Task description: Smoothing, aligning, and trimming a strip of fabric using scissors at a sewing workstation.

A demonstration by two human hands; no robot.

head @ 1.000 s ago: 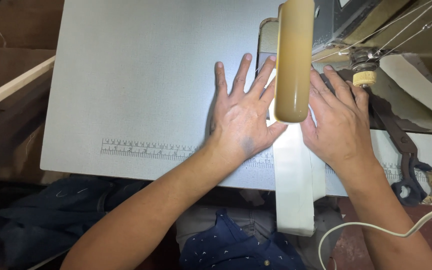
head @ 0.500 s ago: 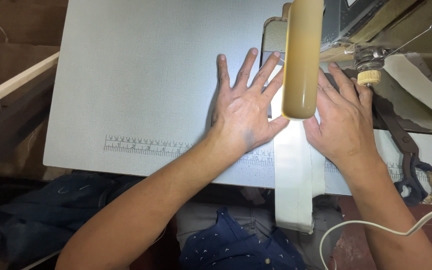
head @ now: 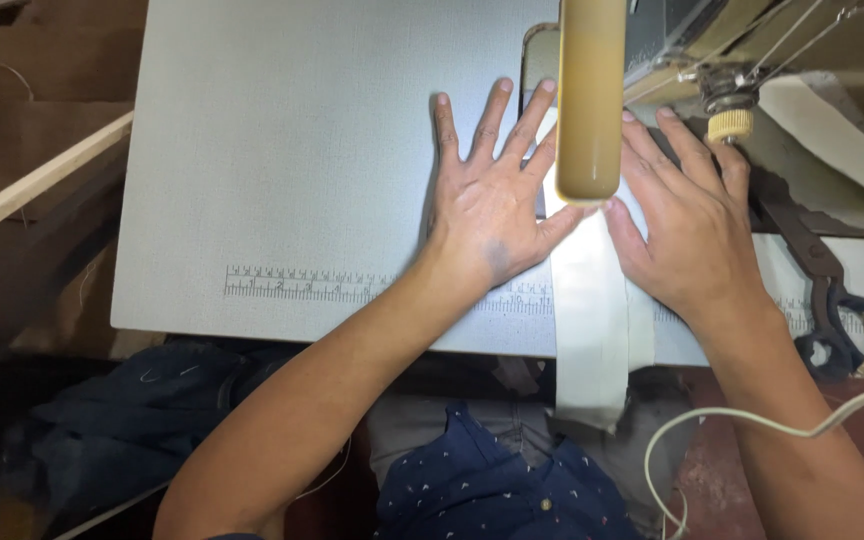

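The left hand (head: 492, 205) is lying flat and open on a pale grey sewing table (head: 302, 150), palm down, fingers spread and pointing away from the person. It is grasping nothing; its thumb is pressing on the left edge of a long strip of cream fabric (head: 587, 320). The right hand (head: 692, 220) is resting just across from it, also open and flat, fingers together and angled up to the left, its thumb side touching the strip's right edge. Neither hand is clenching or gripping; both are pressing down on the cloth.

The fabric strip is running between the two hands, from under the machine toward the person, crossing the near edge of the table and hanging down over it. A printed ruler scale (head: 312, 285) is running along the table's near edge, passing beneath the left wrist and the strip.

The mustard-coloured arm of a sewing machine (head: 590, 100) is reaching out above the cloth, hiding the needle area and part of the fingers. To the right of the right hand, a pair of dark scissors (head: 822, 290) with a wrapped handle is lying on the table. A white cable (head: 752, 425) is curving below the right forearm. A dark blue dotted shirt (head: 492, 490) is showing below the table edge.
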